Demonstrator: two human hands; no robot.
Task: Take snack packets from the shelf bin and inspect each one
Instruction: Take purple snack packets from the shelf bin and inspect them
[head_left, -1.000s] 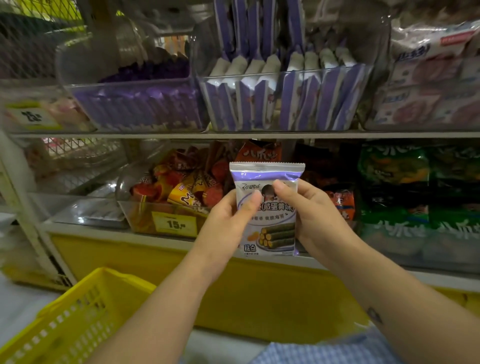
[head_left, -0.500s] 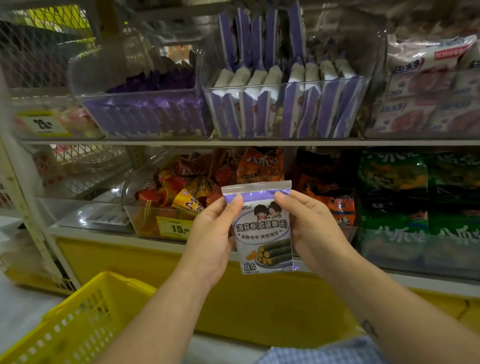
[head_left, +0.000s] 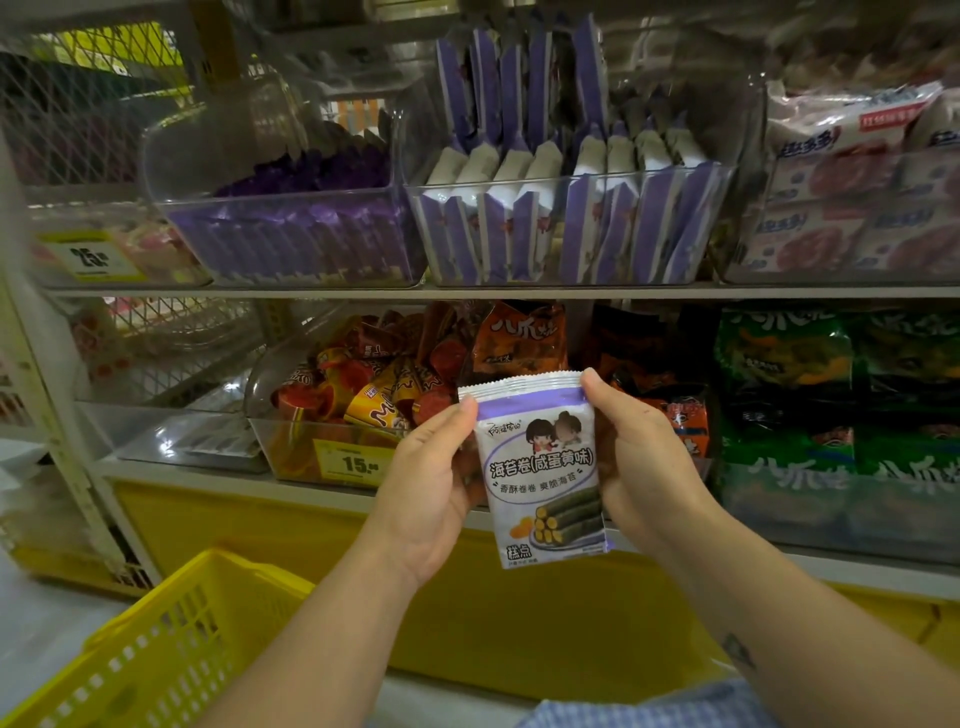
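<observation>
The person holds a white-and-purple foil snack packet (head_left: 540, 467) between both hands, out in front of the lower shelf and well below the clear plastic shelf bin (head_left: 566, 179) on the upper shelf, where matching purple-and-white packets stand on edge in rows. The packet stands nearly upright, its top leaning a little to the left. Its printed face is turned to the camera and shows two cartoon figures, Chinese lettering and a picture of dark green rolls.

The left hand (head_left: 426, 488) grasps the packet's left edge, with the thumb tip on the front near the crimped top seal and the fingers hidden behind. The right hand (head_left: 644, 457) grasps the right edge in the same way, with the thumb tip at the upper right corner.

Behind the left hand, a clear bin of orange and red wrapped sweets (head_left: 363, 384) carries a yellow price tag marked 15 (head_left: 356, 462). Green snack bags (head_left: 784, 374) fill the lower shelf to the right. A yellow plastic shopping basket (head_left: 156, 649) sits at the lower left, under the left forearm.
</observation>
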